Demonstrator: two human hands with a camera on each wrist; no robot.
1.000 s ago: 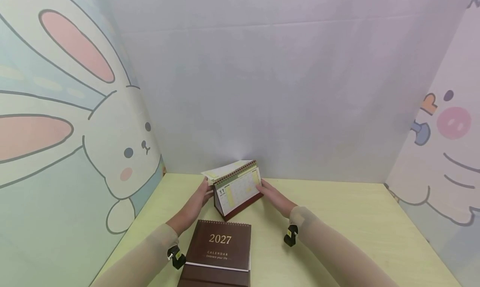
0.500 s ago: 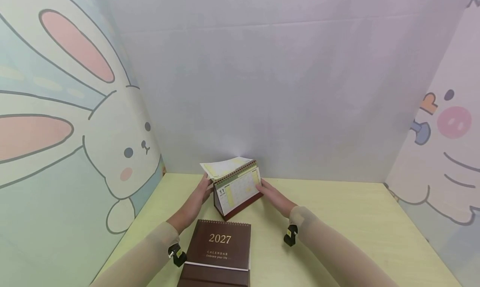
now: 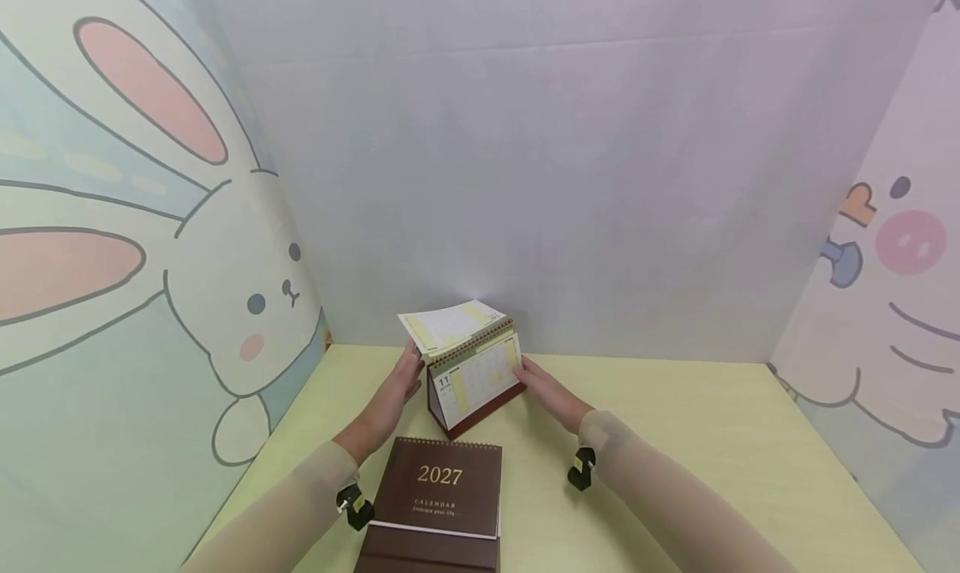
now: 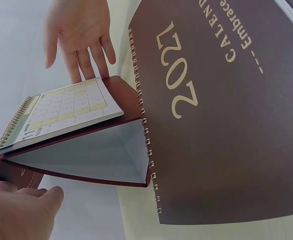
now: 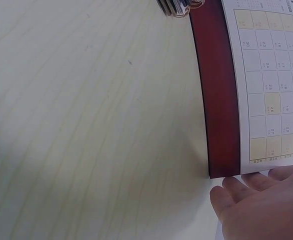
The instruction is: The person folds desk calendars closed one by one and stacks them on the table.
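A desk calendar [image 3: 480,377] stands like a tent toward the back of the table, turned to a page marked 11. Its flipped-over pages [image 3: 453,325] stick out behind the spiral binding. My left hand [image 3: 386,402] is at its left end, fingers reaching behind, under those pages; in the left wrist view, the left hand [image 4: 21,210] is right at the dark cover flap. My right hand [image 3: 551,394] lies at the right end with fairly straight fingers; in the right wrist view, the right fingertips [image 5: 251,182] are right at the calendar's edge.
A second brown calendar [image 3: 442,490], with 2027 on its cover, lies in front of the standing one, between my forearms. Pale wood tabletop [image 3: 675,440] extends to the right. A grey curtain [image 3: 562,181] hangs behind, with cartoon-printed panels at both sides.
The flipped-over pages have lifted higher behind the binding, and more of their printed face shows. My left hand has shifted only slightly; the right hand has stayed in place.
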